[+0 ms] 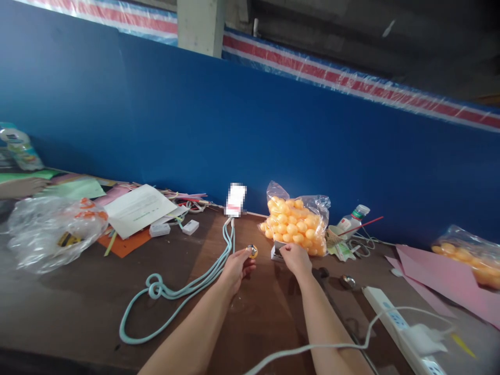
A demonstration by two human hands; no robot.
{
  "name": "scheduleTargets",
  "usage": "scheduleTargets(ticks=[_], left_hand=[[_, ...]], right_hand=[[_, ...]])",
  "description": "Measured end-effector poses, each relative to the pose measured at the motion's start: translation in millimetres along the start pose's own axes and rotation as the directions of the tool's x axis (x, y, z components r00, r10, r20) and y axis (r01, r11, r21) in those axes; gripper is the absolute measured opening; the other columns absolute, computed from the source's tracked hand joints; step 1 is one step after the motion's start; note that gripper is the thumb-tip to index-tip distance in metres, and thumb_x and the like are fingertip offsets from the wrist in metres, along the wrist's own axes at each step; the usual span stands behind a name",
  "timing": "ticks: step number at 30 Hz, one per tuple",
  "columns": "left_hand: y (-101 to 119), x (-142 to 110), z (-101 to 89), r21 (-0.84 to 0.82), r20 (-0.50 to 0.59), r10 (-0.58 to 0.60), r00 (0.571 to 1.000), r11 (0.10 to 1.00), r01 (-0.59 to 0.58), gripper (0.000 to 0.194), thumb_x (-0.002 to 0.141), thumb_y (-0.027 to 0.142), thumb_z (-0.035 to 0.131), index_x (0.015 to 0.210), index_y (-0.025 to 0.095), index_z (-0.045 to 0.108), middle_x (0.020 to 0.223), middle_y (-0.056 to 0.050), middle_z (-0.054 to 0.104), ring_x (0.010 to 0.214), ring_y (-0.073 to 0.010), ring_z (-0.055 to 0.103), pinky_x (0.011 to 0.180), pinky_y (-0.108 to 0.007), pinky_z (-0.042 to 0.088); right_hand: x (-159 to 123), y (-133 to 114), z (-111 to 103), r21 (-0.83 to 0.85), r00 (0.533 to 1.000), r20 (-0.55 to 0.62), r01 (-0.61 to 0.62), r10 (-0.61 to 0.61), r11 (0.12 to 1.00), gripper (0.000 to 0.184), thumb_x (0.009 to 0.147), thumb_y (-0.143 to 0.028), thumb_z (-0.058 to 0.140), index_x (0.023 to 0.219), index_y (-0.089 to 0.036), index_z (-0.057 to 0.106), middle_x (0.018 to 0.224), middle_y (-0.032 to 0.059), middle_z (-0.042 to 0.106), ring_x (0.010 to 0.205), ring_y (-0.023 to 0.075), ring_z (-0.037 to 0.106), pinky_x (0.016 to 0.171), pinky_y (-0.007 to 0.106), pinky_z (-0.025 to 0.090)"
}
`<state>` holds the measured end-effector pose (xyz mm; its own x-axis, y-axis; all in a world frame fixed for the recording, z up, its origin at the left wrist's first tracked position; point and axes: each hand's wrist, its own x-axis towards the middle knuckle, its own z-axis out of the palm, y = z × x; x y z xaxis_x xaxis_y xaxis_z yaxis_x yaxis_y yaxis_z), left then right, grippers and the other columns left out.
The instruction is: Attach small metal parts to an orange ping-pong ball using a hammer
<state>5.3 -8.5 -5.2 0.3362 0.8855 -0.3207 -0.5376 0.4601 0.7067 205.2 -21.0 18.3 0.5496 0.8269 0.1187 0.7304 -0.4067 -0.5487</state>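
Observation:
My left hand [236, 268] pinches a small round shiny object [252, 252] with a yellow rim between thumb and fingers. To its right, my right hand [297, 259] has its fingers closed at a small white box [276, 253] with a dark top. What those fingertips hold, if anything, is hidden. Just behind the box stands a clear plastic bag of orange balls [292, 224]. A light blue cord [195, 287] lies looped left of my left hand, running up to a blurred white phone-like thing [235, 200] by the blue partition.
On the left are a crumpled plastic bag [54, 234], papers [138, 210] and small white boxes [190, 227]. On the right lie a power strip [394, 317], pink sheets [433, 273] and a bottle [353, 220]. A white cable [312, 347] crosses over my right forearm. Another person's hand [27, 186] shows far left.

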Motion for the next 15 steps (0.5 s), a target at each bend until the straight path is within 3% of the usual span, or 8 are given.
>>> scheduleTargets(ticks=[4,8,12,15], left_hand=[[-0.5,0.2,-0.8,0.005,-0.007,-0.003,1.0,1.0,0.003,0.018,0.074,0.024,0.066,0.085,0.009,0.063,0.076,-0.007,0.063,0.059,-0.0098,0.059,0.052,-0.02,0.052],[-0.3,-0.5,-0.8,0.018,-0.002,0.003,1.0,1.0,-0.003,0.018,0.074,0.023,0.066,0.085,0.009,0.063,0.077,-0.008,0.064,0.059,-0.01,0.059,0.052,-0.02,0.052],[-0.4,0.4,-1.6,0.028,-0.013,0.002,1.0,1.0,-0.002,0.018,0.074,0.023,0.066,0.084,0.009,0.063,0.078,-0.008,0.064,0.059,-0.0102,0.06,0.052,-0.021,0.052],[-0.2,0.4,-2.1,0.033,-0.011,0.002,1.0,0.999,-0.001,0.016,0.074,0.022,0.066,0.083,0.009,0.063,0.075,-0.007,0.063,0.059,-0.0103,0.06,0.052,-0.021,0.053]], right_hand=[[-5.6,6.7,1.2,0.491,0.999,0.034,0.0,-0.019,0.871,0.019,0.065,-0.035,0.059,0.054,-0.018,0.059,0.051,-0.0003,0.056,0.049,0.0134,0.05,0.045,0.023,0.032],[-13.4,8.7,3.3,0.664,0.994,0.108,-0.076,0.005,0.744,0.024,0.068,-0.041,0.058,0.066,-0.017,0.059,0.064,0.0004,0.062,0.04,0.0069,0.042,0.037,0.02,0.028],[-17.6,10.7,3.8,0.857,0.975,0.216,-0.212,0.047,0.47,0.024,0.062,-0.037,0.069,0.067,-0.016,0.06,0.065,0.0007,0.064,0.039,0.0042,0.041,0.034,0.016,0.029],[-19.7,11.3,3.5,0.879,0.963,0.253,-0.267,0.09,0.395,0.021,0.06,-0.033,0.072,0.069,-0.016,0.061,0.067,0.0009,0.066,0.042,0.0047,0.047,0.035,0.014,0.034]])
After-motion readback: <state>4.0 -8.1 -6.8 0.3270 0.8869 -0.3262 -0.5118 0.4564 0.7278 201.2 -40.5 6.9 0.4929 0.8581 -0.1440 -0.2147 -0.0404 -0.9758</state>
